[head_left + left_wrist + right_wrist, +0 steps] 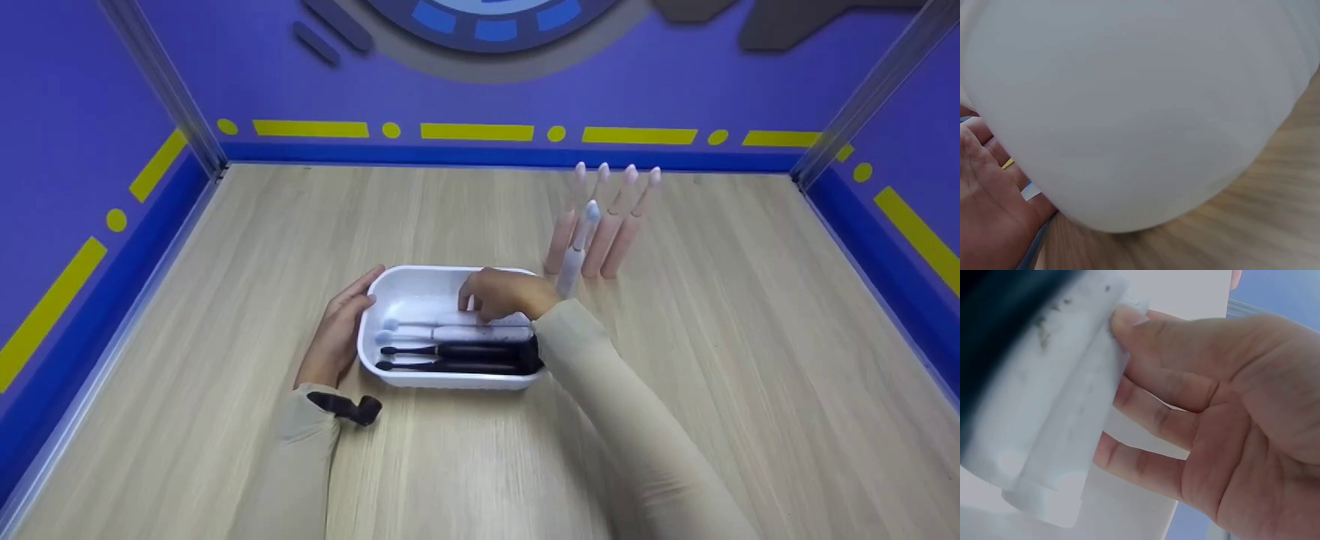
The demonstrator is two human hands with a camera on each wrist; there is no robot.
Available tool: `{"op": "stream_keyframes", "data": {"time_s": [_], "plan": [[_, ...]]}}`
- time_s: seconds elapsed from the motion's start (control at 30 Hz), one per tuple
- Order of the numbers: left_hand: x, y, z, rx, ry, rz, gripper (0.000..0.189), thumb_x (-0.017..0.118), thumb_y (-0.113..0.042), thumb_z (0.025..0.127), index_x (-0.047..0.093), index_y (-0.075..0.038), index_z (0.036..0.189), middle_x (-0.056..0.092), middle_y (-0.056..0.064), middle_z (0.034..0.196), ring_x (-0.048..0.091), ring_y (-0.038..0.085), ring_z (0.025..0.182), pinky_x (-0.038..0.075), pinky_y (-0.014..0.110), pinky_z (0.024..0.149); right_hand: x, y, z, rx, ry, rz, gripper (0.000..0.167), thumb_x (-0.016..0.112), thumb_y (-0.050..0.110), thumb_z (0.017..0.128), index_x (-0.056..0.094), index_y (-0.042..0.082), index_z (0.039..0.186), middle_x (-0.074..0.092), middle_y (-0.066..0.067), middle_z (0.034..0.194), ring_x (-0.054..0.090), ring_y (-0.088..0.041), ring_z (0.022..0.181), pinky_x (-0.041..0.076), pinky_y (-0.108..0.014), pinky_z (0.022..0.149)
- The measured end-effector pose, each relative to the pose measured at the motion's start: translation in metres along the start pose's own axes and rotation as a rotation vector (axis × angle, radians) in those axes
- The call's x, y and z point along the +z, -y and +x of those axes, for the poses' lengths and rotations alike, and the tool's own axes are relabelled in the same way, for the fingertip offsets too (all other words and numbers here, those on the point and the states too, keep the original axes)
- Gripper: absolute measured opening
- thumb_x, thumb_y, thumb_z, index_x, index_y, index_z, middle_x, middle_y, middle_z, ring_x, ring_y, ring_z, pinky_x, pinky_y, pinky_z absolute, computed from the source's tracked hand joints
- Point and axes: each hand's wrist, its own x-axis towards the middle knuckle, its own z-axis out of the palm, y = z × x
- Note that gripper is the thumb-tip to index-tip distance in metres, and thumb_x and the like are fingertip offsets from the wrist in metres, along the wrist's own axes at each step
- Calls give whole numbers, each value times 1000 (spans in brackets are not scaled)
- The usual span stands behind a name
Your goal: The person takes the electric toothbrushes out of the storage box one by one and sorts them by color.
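Observation:
A white plastic bin (409, 289) sits on the table. My left hand (337, 330) rests against its left end, thumb at the rim and the other fingers fairly straight along the outside. Inside the bin, my right hand (506, 292) pinches the handle of a white electric toothbrush (1081, 405) between thumb and fingers. Next to that one lies a second white toothbrush (465, 334) with a bluish head. Two black electric toothbrushes (480, 351) lie along the bin's near side, their handle ends partly hidden by the right sleeve.
Several pink electric toothbrushes (600, 244) stand upright behind the bin's right end. In front of them stands a white toothbrush (572, 262) with a blue head, close to the right wrist. Purple panels (480, 97) enclose the wooden table (375, 210) at back and sides.

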Motion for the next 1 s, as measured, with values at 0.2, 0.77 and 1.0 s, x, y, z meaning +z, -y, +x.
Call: {"op": "stream_keyframes", "data": {"time_s": [0.2,0.77,1.0], "plan": [[1,0,0,-12,15,-6,53,36,1,94,35,0,147,29,8,158,24,17,146,18,30,121,-2,-1,-4,-33,-8,-24,37,64,-3,80,69,8,115,70,-12,113,64,-22,106,53,-36,91],[-3,-2,-1,-50,-4,42,53,35,-3,95,36,-7,148,28,2,159,21,13,147,17,28,121,-14,-1,-18,-105,-41,11,36,64,3,85,66,6,121,69,-12,113,63,-22,106,53,-36,93],[-2,-2,-1,-49,1,71,53,35,-3,95,36,-8,148,28,1,158,21,13,147,17,28,121,-16,-3,-27,-201,-121,35,36,62,0,86,65,3,121,70,-13,111,65,-23,105,54,-35,93]]}}
